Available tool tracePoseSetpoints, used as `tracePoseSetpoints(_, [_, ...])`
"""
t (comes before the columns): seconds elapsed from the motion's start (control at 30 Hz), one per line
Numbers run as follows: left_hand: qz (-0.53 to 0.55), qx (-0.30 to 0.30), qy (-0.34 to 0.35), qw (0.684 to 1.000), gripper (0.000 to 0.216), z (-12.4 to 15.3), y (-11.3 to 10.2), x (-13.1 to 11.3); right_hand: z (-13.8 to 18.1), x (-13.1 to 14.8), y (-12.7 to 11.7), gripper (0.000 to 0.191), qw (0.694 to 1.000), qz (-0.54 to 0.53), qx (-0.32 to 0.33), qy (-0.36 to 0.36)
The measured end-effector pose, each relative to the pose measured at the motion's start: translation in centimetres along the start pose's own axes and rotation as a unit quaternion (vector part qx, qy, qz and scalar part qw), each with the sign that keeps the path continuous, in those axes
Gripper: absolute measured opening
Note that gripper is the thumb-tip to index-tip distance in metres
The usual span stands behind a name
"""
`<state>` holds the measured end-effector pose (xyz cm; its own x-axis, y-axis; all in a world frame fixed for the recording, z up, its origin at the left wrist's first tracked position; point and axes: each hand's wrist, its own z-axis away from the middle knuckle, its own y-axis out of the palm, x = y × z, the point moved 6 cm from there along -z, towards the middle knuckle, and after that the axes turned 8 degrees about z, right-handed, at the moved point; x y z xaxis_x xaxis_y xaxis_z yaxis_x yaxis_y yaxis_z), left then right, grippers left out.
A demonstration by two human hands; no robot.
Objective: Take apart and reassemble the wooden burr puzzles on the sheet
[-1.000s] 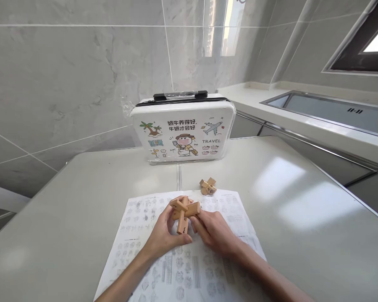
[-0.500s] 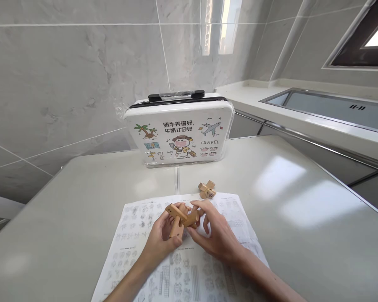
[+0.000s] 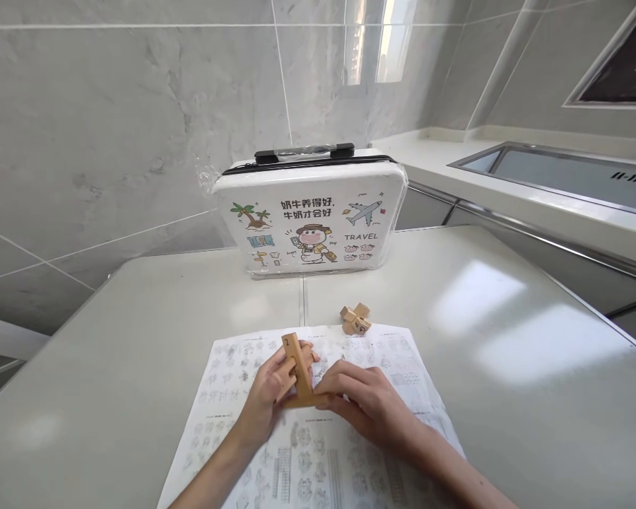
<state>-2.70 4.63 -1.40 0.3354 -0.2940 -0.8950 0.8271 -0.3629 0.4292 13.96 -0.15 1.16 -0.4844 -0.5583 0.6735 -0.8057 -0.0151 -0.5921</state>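
Note:
Several interlocking wooden puzzle pieces (image 3: 299, 369) are between my two hands, just above a printed sheet. One upright piece shows the number 2 near its top. My left hand (image 3: 262, 396) is closed around the cluster, thumb on a side piece. With bent fingertips my right hand (image 3: 368, 399) pinches the right end of a low, level wooden piece (image 3: 307, 401). Whether that piece is joined to the others, I cannot tell. Beyond the right hand sits a small assembled wooden burr puzzle (image 3: 355, 319), marked with numbers, at the sheet's far edge.
Creased paper instructions (image 3: 227, 367) with small diagrams lie on the glossy light table (image 3: 111, 353). Behind stands a white cartoon suitcase (image 3: 275, 191) in clear plastic, against the grey tiled wall (image 3: 111, 127). At the right is a counter with a sink (image 3: 562, 177).
The numbered wooden piece has turned from slanting to nearly upright. My right hand has moved slightly down, its fingers now closed on the low piece. The view has shifted a little.

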Motion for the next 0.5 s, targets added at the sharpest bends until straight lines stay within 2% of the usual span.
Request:
tracePoseSetpoints(0.2, [0.049, -0.096, 0.046, 0.993, 0.081, -0.5, -1.6, -1.1, 0.2, 0.4, 1.1, 0.018, 0.997, 0.062, 0.031, -0.013])
tracePoseSetpoints(0.3, [0.079, -0.101, 0.044, 0.991, 0.085, -0.6, -1.6, -1.2, 0.3, 0.1, 1.1, 0.018, 0.996, 0.083, 0.014, -0.022])
tracePoseSetpoints(0.5, [0.067, -0.083, 0.067, 0.992, 0.091, -0.6, -1.0, -2.1, 0.1, -0.3, 0.6, 0.017, 0.989, 0.146, -0.027, -0.021])
